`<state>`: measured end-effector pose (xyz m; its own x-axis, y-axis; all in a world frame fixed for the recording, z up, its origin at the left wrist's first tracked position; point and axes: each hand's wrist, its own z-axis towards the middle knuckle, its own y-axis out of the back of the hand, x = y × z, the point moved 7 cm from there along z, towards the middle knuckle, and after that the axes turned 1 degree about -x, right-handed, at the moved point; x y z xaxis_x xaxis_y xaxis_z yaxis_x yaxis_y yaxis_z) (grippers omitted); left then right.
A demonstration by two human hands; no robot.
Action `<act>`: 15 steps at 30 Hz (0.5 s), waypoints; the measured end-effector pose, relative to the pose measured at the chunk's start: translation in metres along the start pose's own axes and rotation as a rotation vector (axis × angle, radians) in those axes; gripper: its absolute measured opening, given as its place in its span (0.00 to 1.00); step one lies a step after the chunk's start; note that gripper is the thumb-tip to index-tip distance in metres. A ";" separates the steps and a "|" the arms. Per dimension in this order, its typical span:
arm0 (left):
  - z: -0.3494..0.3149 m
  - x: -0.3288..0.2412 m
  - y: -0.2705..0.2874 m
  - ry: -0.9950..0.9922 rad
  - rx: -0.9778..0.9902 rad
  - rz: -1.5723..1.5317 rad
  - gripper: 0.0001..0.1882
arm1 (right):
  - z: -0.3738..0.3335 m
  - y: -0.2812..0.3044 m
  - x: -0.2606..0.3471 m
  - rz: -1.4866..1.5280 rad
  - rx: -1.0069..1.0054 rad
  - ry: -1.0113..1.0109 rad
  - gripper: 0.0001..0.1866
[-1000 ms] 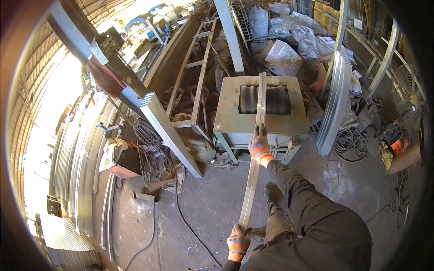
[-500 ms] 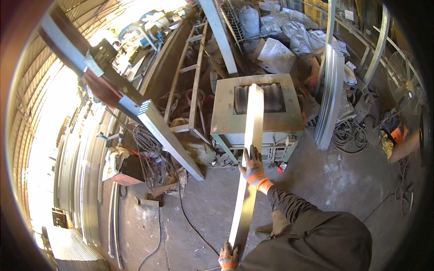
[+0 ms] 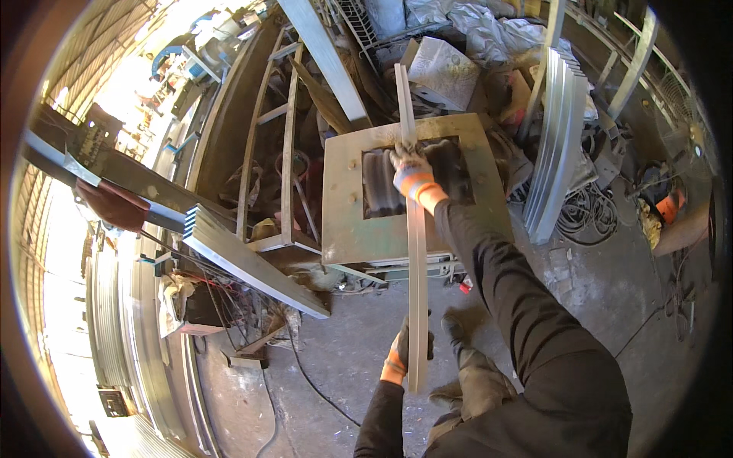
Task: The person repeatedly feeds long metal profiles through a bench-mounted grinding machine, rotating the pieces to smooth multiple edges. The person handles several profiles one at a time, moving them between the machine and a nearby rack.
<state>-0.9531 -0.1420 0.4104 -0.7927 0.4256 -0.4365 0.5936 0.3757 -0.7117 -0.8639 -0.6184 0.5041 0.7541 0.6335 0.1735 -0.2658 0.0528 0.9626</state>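
A long, straight metal channel (image 3: 417,282) runs away from me over a boxy metal machine (image 3: 343,229). Its far end extends past the machine top's rectangular opening, where dark, rounded surfaces (image 3: 384,185) show. My left hand (image 3: 398,353), in a grey and orange glove, is wrapped around the channel close to its near end. Farther up, over the opening, my right hand (image 3: 414,172) closes over the channel in a matching glove. Whether the channel's underside touches those dark surfaces cannot be seen.
Several metal profiles (image 3: 556,153) stand upright right of the machine, and another bundle (image 3: 252,263) leans at the left. A ladder-like frame (image 3: 290,137) stands behind. Coiled cables (image 3: 584,214) lie at right; a cable (image 3: 309,366) crosses the floor. A fan (image 3: 676,103) is far right.
The channel has slid away from me over the machine and been turned so a narrower side shows. Both hands have moved farther forward, and my view has shifted closer to the machine.
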 end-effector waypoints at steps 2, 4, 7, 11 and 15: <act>0.050 -0.016 0.003 -0.072 0.022 0.062 0.32 | 0.041 -0.018 -0.025 -0.113 0.176 -0.063 0.38; 0.085 -0.018 0.022 -0.157 -0.043 0.149 0.32 | 0.069 -0.024 -0.042 0.035 0.186 -0.159 0.38; 0.104 0.001 0.060 -0.015 -0.078 0.005 0.29 | 0.078 -0.029 -0.037 0.126 0.178 -0.157 0.36; 0.068 0.026 0.076 -0.029 -0.123 0.043 0.29 | 0.034 -0.008 0.003 -0.035 -0.067 -0.065 0.30; -0.010 0.055 0.061 0.039 -0.102 -0.111 0.33 | -0.041 0.011 0.041 -0.025 -0.031 -0.048 0.28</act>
<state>-0.9592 -0.0871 0.3485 -0.8496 0.4073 -0.3351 0.5149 0.5030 -0.6942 -0.8605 -0.5602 0.5137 0.7887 0.5936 0.1597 -0.2642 0.0927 0.9600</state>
